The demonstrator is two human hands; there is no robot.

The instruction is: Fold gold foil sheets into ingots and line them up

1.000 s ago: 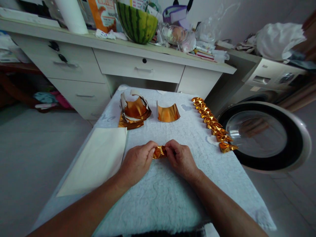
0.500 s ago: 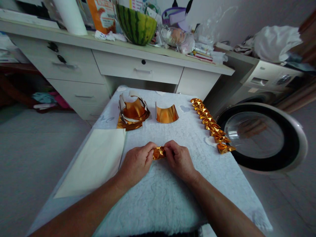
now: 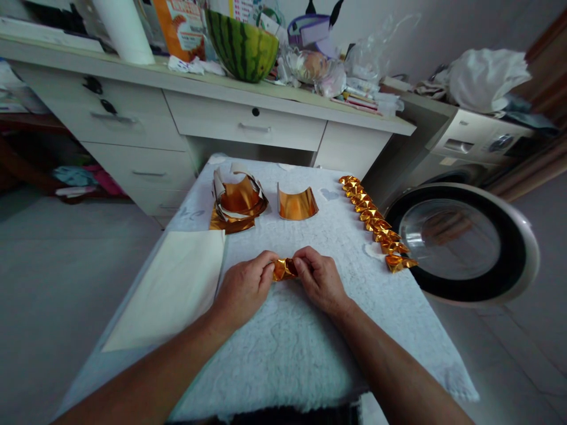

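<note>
Between my two hands is a small folded piece of gold foil paper point(image 3: 284, 269), held just above the cloth-covered table point(image 3: 283, 354). My left hand point(image 3: 248, 286) pinches its left end between thumb and fingers. At the other end, my right hand point(image 3: 321, 280) grips with its fingers curled; its fingertips are partly hidden. Beyond them lies a single curved gold foil sheet point(image 3: 297, 205). To its left is a stack of curled gold foil sheets point(image 3: 239, 200). A row of folded gold foil pieces point(image 3: 374, 221) runs along the table's right side.
A cream paper sheet point(image 3: 172, 289) lies at the table's left edge. Behind the table stands a white desk point(image 3: 248, 121) bearing a cut watermelon point(image 3: 241, 47) and plastic bags. At right, the open washing machine door point(image 3: 460, 239) sits close to the table's edge.
The view has shifted slightly. Both hands stay on the foil piece; the right fingers have moved a little over its right end, which now looks more open and darker inside.
</note>
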